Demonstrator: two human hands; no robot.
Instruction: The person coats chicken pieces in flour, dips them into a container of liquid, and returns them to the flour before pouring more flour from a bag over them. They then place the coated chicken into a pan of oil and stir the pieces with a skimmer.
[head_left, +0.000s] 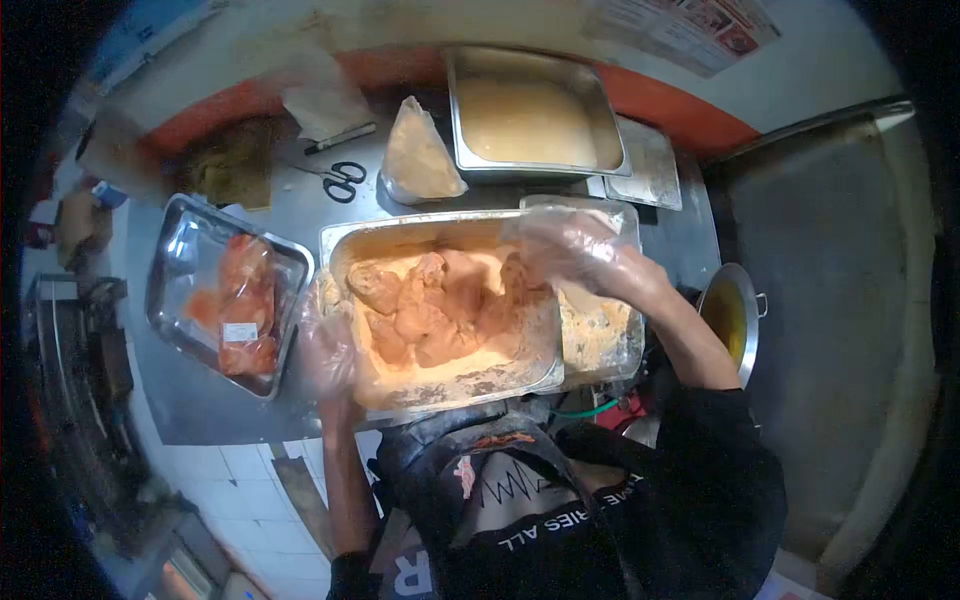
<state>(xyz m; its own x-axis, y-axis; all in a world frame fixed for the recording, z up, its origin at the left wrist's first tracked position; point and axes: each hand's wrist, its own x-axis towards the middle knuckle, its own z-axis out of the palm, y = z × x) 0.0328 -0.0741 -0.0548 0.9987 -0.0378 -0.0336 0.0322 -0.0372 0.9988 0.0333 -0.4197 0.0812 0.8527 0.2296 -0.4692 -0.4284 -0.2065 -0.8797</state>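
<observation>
A metal pan (545, 375) holds orange-yellow flour and several raw, coated meat pieces (430, 310) that look like chicken. My left hand (328, 350), in a clear plastic glove, is at the pan's left rim, blurred by motion. On the opposite side, my right hand (580, 250), gloved the same way, is over the pan's right rim. Its fingers are smeared over the flour, close to a brownish piece at the inner right wall. I cannot tell whether that hand holds anything.
Left of the pan, a steel tray (190, 325) carries a labelled bag of red marinated meat (247, 300). Behind stand scissors (340, 182), a bag of flour (420, 155) and a deep pan of pale liquid (540, 120). A floury container (600, 335) and a wok-like pot (728, 320) are at right.
</observation>
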